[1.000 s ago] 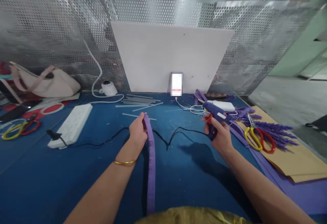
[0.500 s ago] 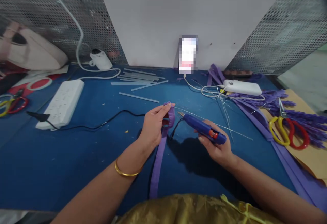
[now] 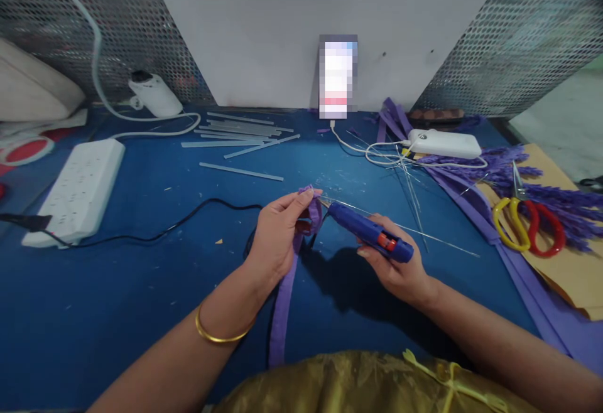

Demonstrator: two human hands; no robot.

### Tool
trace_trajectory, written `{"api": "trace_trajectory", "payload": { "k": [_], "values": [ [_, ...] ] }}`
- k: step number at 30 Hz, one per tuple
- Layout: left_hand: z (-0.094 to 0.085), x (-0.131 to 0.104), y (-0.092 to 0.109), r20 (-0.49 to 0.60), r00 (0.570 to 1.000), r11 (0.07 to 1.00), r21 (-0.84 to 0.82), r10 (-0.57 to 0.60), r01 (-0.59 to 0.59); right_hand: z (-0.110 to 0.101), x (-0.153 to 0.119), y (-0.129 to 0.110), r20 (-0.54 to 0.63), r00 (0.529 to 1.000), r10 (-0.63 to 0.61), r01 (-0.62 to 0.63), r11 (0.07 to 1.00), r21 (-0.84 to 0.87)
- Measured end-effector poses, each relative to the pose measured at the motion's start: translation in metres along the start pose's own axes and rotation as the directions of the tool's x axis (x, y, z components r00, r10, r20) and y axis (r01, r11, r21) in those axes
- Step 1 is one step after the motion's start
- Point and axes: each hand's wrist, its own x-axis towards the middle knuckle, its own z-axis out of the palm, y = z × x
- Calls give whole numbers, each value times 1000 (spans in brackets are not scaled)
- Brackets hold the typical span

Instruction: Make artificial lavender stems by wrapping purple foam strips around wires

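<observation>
My left hand (image 3: pixel 277 234) pinches the gathered top of a purple strip (image 3: pixel 285 312), whose long tail hangs down over the blue table toward me. A thin wire (image 3: pixel 424 232) runs off to the right from beside the pinched end. My right hand (image 3: pixel 400 268) is wrapped round a blue glue gun (image 3: pixel 365 228) with a red part near its rear. The metal nozzle points left and is at the purple folds by my left fingertips; whether it touches them I cannot tell.
Clear glue sticks (image 3: pixel 241 171) lie at the back left, near a white power strip (image 3: pixel 78 190). A phone (image 3: pixel 338 77) leans on the white board. At right are a power bank (image 3: pixel 443 144), scissors (image 3: pixel 528 228), purple flowers (image 3: pixel 577 203) and wires.
The glue gun's nozzle has come closer to the purple folds, narrowing the space between my hands. The camera view has shifted, so the background sits further left and higher.
</observation>
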Motion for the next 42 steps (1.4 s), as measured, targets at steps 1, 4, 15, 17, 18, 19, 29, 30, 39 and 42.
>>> {"api": "trace_trajectory", "payload": {
  "k": [1, 4, 15, 17, 18, 19, 29, 30, 39, 42],
  "values": [
    [0, 0, 0, -1, 1000, 1000, 0, 3, -3, 0, 0, -1, -3, 1000, 1, -1, 1000, -4],
    [0, 0, 0, -4, 1000, 1000, -7, 8, -8, -2, 1, -4, -3, 1000, 10, -10, 1000, -22],
    [1, -1, 4, -20, 1000, 1000, -25, 14, -15, -1, -2, -1, -8, 1000, -19, 18, 996, -93],
    [1, -1, 4, -15, 1000, 999, -22, 23, -23, -1, -2, -1, -8, 1000, -22, 21, 994, -105],
    [0, 0, 4, -12, 1000, 999, -22, 26, -26, -1, -2, -1, -7, 1000, -25, 24, 994, -108],
    [0, 0, 4, -11, 1000, 999, -24, 27, -27, -1, -2, 0, -8, 1000, -30, 29, 994, -108],
    [0, -1, 7, -9, 999, 994, -102, 38, -39, -3, 1, -4, 12, 997, -74, 75, 989, -131],
    [0, -1, 7, -10, 999, 994, -105, 39, -40, -3, 2, -5, 18, 997, -74, 76, 988, -133],
    [-1, 0, 7, -20, 999, 992, -123, 40, -42, -3, 3, -7, 55, 994, -99, 107, 976, -189],
    [-1, 1, 8, -30, 999, 990, -132, 46, -49, -3, 3, -6, 68, 992, -110, 122, 969, -214]
  ]
}}
